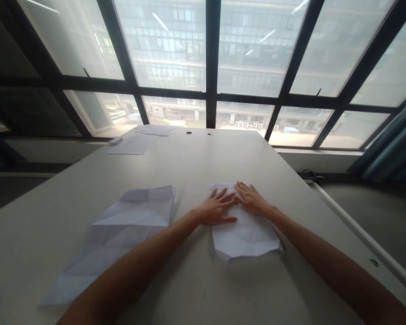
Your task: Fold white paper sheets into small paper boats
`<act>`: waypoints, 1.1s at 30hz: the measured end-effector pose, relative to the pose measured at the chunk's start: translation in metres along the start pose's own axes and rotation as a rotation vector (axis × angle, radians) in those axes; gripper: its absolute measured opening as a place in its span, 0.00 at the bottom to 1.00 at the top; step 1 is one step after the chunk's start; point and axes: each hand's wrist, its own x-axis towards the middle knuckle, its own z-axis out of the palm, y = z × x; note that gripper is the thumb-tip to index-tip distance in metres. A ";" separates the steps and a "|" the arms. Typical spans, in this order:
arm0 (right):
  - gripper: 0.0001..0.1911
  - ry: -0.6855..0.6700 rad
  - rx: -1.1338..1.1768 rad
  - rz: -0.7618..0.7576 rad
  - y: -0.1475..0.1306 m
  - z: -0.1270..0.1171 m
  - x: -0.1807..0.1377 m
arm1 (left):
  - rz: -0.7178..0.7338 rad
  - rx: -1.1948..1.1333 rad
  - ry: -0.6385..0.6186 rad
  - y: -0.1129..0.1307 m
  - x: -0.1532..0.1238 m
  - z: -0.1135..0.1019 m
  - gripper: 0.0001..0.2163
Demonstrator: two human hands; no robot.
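Note:
A creased white sheet of paper (246, 239) lies on the white table in front of me, its near edge lifted a little and uneven. My left hand (218, 207) rests on its upper left part with the fingers spread. Against its fingertips, my right hand (252, 197) lies flat on the paper's upper right part, fingers stretched out. Both palms face down, and part of the sheet is hidden beneath them. Left of my left forearm is a second, larger creased sheet (122, 230), with fold lines across it and raised edges; the forearm covers some of it.
The white table (196, 167) reaches toward tall windows with dark frames (211, 63). More white papers (135, 142) lie at its far left, beside a small white object (115, 141). Two small dark spots mark the far edge. A blue curtain (389, 140) hangs at right.

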 end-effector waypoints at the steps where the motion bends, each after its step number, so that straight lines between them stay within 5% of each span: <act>1: 0.34 0.010 -0.036 0.045 0.004 0.003 0.001 | -0.023 0.006 -0.006 -0.002 -0.001 0.001 0.38; 8: 0.31 0.193 -0.146 0.260 0.022 0.017 0.011 | -0.385 0.085 0.099 -0.011 0.003 0.000 0.32; 13: 0.28 0.308 -0.146 0.294 0.026 0.011 0.022 | -0.189 0.090 0.080 0.005 0.003 0.004 0.28; 17: 0.24 0.463 -0.160 0.258 0.006 0.005 0.015 | -0.188 0.117 0.043 0.011 0.002 0.009 0.30; 24: 0.29 0.196 -0.086 0.137 -0.003 0.017 -0.018 | -0.251 0.130 0.058 0.008 0.004 0.016 0.37; 29: 0.27 0.329 -0.162 0.298 0.004 0.006 -0.032 | -0.257 0.127 0.061 0.009 0.005 0.015 0.37; 33: 0.27 0.313 -0.114 0.059 -0.024 0.009 -0.057 | -0.250 0.142 0.081 0.009 0.005 0.018 0.36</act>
